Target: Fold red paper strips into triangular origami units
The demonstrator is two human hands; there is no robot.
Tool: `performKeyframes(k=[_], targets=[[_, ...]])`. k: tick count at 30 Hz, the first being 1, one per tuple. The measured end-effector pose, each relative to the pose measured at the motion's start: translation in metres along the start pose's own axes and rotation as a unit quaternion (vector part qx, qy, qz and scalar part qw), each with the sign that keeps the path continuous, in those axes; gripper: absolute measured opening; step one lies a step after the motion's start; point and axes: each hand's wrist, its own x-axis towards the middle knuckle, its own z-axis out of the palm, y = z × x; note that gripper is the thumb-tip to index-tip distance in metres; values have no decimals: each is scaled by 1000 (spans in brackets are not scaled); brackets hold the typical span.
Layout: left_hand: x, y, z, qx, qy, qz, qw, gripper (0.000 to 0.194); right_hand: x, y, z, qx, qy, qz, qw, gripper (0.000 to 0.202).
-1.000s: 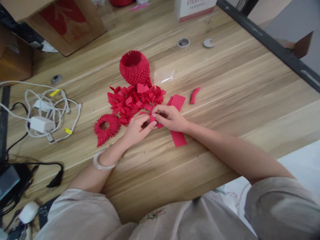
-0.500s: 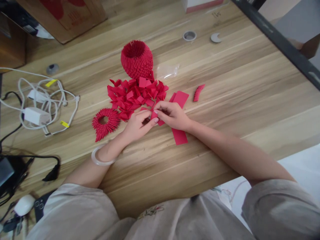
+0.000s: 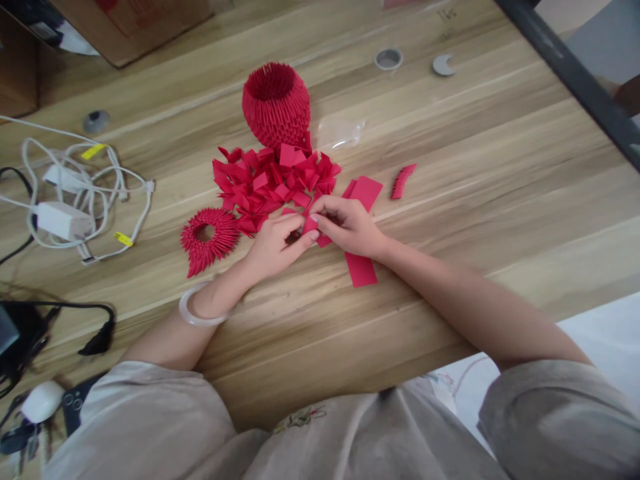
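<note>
Between the fingertips of both hands is a small red paper piece (image 3: 310,225). My left hand (image 3: 275,248) pinches it from the left, and my right hand (image 3: 350,227) grips it from the right. Flat red paper strips (image 3: 362,270) lie under and beside my right hand. Just beyond the hands spreads a heap of folded red paper pieces (image 3: 270,177). Behind that heap stands a round red paper vessel (image 3: 277,107) with an open top. A red spiky paper ring (image 3: 210,239) lies left of my left hand, and a short curved red row (image 3: 403,181) lies at the right.
White cables with an adapter (image 3: 65,221) lie at the left, with a black plug (image 3: 97,339) nearer. A clear plastic bag (image 3: 343,134) is beside the vessel. A cardboard box (image 3: 135,30) stands at the back left. A grey crescent (image 3: 443,65) lies farther right.
The view has shifted slightly, so the vessel and other table items appear a little higher in the picture. Both hands keep their hold on the small red piece.
</note>
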Motion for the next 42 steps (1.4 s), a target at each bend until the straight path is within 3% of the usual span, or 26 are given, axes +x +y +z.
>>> performKeyframes(k=[21,29,42], targets=[[0,0,0,8,-6,-6,1000,35,0,0,1,13,5,3,1000,16],[1,2,-2,24,1,1,1000,37,5,4,-6,71,-37,8,997,20],[2,4,-4,19,2,19,1000,38,6,6,-4,101,-37,23,994,24]])
